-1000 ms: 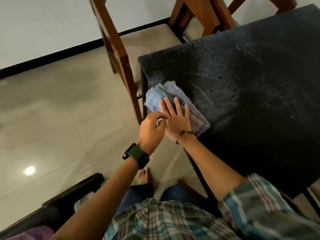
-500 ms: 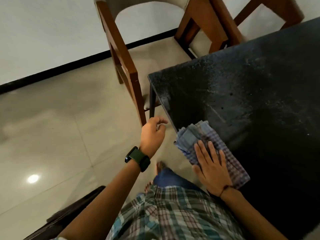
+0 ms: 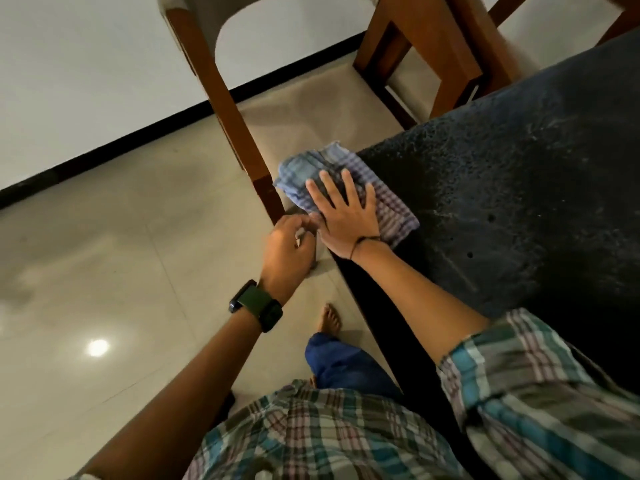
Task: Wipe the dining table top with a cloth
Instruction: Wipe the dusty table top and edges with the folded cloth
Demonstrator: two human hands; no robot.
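Observation:
The dining table top [image 3: 519, 188] is black and speckled with pale dust, filling the right side of the head view. A folded blue and purple checked cloth [image 3: 394, 209] lies on the table's near left corner, partly hanging past the edge. My right hand [image 3: 346, 216] presses flat on the cloth with fingers spread. My left hand [image 3: 289, 247], with a dark watch on the wrist, hovers cupped just left of the table edge, beside my right hand, below the cloth's overhang. Whether it holds anything is hidden.
A wooden chair [image 3: 228, 109] with a beige seat stands at the table's far left end, its leg close to the cloth. A second chair [image 3: 450, 46] stands behind the table. Pale glossy floor tiles [image 3: 104, 254] spread left. My bare foot [image 3: 329, 318] is near the table edge.
My right hand has slid the cloth away from me along the left edge to the table corner. My left hand has moved in beside it at the edge.

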